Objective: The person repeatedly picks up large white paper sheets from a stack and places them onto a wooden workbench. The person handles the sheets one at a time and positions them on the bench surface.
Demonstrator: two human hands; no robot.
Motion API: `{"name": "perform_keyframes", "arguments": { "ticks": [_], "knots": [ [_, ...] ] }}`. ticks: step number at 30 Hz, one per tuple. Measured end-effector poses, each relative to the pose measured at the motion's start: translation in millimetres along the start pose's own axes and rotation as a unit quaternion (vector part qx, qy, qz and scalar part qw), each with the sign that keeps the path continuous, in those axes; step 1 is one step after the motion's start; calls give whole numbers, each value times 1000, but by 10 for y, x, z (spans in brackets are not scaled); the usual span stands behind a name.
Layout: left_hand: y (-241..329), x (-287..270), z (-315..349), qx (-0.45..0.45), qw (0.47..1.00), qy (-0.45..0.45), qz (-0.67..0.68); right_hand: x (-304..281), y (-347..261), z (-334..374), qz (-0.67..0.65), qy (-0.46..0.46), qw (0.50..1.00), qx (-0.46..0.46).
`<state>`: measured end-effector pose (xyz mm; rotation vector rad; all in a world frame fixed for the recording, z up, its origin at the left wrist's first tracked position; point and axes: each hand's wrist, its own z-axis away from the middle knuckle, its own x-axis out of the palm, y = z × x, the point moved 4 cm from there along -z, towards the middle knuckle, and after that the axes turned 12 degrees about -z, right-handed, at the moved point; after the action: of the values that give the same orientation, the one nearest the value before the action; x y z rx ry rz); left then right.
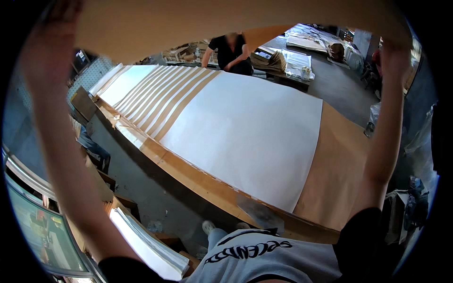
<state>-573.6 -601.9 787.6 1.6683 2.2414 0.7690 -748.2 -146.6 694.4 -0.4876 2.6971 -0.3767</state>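
Note:
A large brown paper sheet point(198, 23) is raised across the top of the view, its lower edge curving. At its left end my left hand point(49, 56) grips it, blurred, with the fingers partly showing. My right hand point(395, 59) is raised at the sheet's right end, its fingers mostly hidden by the sheet. Below, a wide white sheet point(250, 127) lies flat on the long table, over a brown sheet point(335, 160) that shows at the right. Further left, white and brown sheets point(165, 94) overlap in staggered strips.
Across the table a person in black point(230, 54) leans toward it, one hand near the sheets. A stack of white sheets point(146, 245) stands low at the left, beside a glass-topped surface point(45, 231). Wrapped stacks point(297, 63) stand at the far right. Grey floor point(137, 174) runs along the table's near side.

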Motion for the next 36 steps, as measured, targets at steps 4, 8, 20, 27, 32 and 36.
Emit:
{"name": "perform_keyframes", "arguments": {
  "ticks": [4, 8, 20, 27, 32, 36],
  "knots": [
    [-1398, -141, 491, -118, 978, 45, 169, -618, 540, 793, 208, 187, 925, -256],
    [-2793, -355, 1373, -332, 912, -110, 214, -519, 921, 2343, 138, 41, 986, -83],
    [-5057, -1403, 3826, -592, 800, -92, 34, 397, -238, 5570, -394, 155, 607, 673],
    [-5076, -1474, 3981, -620, 782, -51, 43, 446, -144, 5915, -290, 137, 620, 716],
    [-5012, -1516, 4001, -616, 772, 47, 147, 465, -202, 5903, -274, 112, 632, 716],
    [-5016, -1584, 4054, -601, 764, 104, 210, 492, -181, 5974, -294, 100, 639, 704]
  ]
}}
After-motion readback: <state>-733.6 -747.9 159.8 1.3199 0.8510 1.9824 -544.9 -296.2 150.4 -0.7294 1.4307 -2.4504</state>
